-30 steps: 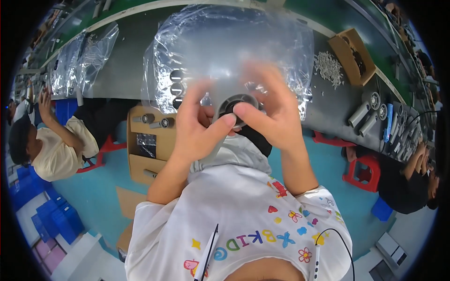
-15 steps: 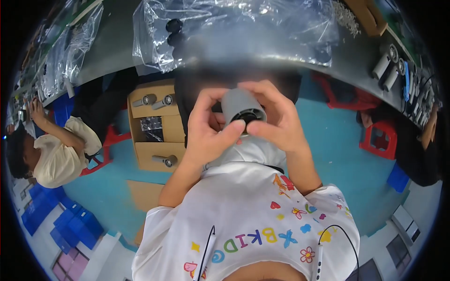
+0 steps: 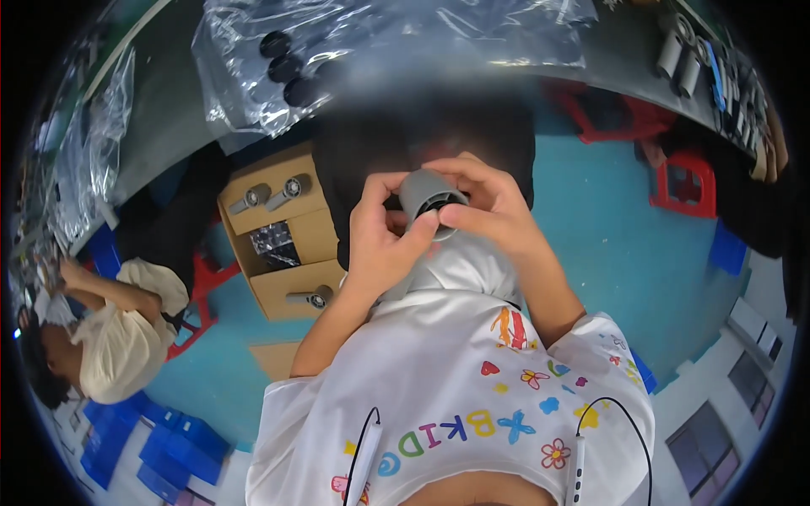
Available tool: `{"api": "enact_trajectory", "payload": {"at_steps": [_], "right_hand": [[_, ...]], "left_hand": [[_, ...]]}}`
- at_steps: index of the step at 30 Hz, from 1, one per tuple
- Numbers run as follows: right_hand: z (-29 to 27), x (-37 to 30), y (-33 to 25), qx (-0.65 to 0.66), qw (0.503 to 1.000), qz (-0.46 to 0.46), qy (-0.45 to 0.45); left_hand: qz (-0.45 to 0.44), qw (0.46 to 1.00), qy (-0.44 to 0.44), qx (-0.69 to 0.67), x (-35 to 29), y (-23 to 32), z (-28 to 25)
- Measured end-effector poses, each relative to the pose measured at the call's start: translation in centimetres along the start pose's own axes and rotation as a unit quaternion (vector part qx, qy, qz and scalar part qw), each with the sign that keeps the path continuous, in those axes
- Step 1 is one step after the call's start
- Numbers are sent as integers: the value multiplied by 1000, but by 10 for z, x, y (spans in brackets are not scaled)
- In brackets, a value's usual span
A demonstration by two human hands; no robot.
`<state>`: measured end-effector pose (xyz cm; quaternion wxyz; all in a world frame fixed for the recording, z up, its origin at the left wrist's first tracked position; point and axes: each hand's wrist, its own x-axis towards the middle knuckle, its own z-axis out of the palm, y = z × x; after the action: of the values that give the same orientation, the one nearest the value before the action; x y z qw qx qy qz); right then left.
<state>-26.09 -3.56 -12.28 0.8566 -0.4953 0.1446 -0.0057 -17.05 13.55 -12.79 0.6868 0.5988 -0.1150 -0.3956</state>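
Note:
Both hands are closed around a short grey cylindrical housing (image 3: 420, 187), held above my lap with its open end tilted toward me. My left hand (image 3: 381, 232) grips the left side, with its thumb pressed at the lower rim. My right hand (image 3: 496, 211) wraps the other side, and its thumb also rests at the opening. Inside the mouth sits a dark round part (image 3: 439, 202), partly covered by the thumbs. The fingers behind the housing are mostly hidden.
To the left, an open cardboard box (image 3: 295, 228) carries several grey handled housings (image 3: 289, 189). Ahead, the table (image 3: 169, 110) bears clear plastic sheeting (image 3: 232, 84) and black round caps (image 3: 285, 67). A co-worker (image 3: 122, 337) sits at left; a red stool (image 3: 685, 185) stands at right.
The whole view has shifted and turned slightly, bringing a third black cap into sight on the table. My hands keep hold of the grey housing, thumbs still at its opening.

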Motion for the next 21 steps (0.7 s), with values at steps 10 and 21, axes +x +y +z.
{"api": "enact_trajectory", "payload": {"at_steps": [10, 21], "right_hand": [[-24, 0, 18, 11, 993, 7, 114], [-54, 60, 61, 149, 961, 130, 195]], "left_hand": [[-28, 998, 28, -50, 63, -13, 34], [-47, 983, 66, 165, 190, -74, 32]]}}
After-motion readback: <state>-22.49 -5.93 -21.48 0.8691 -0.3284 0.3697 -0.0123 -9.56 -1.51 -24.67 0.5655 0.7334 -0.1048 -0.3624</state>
